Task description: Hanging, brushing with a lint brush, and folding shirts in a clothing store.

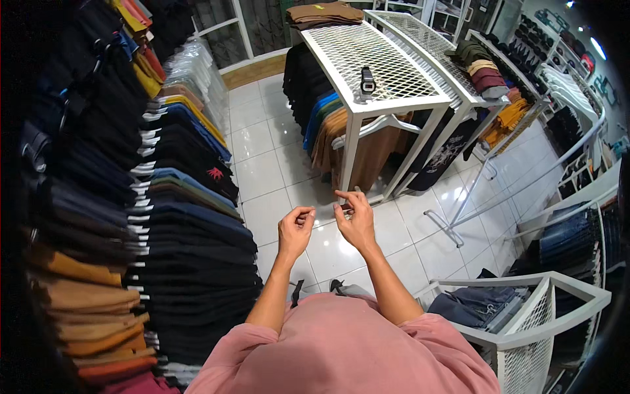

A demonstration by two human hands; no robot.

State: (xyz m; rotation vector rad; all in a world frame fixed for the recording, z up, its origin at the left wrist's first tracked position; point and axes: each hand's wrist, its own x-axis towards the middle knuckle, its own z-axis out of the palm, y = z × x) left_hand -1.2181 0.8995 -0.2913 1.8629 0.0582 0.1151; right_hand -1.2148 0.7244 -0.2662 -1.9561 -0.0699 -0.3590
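Note:
In front of my pink shirt both bare hands are raised over the white tiled floor (333, 246). The fingers of my left hand (294, 230) curl in, thumb and index tips close together, and I see nothing held in them. My right hand (358, 221) is beside it, a small gap away, with thumb and index finger apart and nothing visible between them. Beyond my hands stands a white metal display rack (350, 157) with a mesh top. A black digital wristwatch (367, 81) rests on that mesh, and a white hanger (379, 125) hangs below its near edge.
Dark folded garments (197, 266) with white tags line my left, beside tan trousers (93, 293). Brown folded clothes (325, 14) top the rack's far end. To the right are a white tubular stand (455, 224) and a white mesh-sided frame (526, 340) with folded trousers (477, 305).

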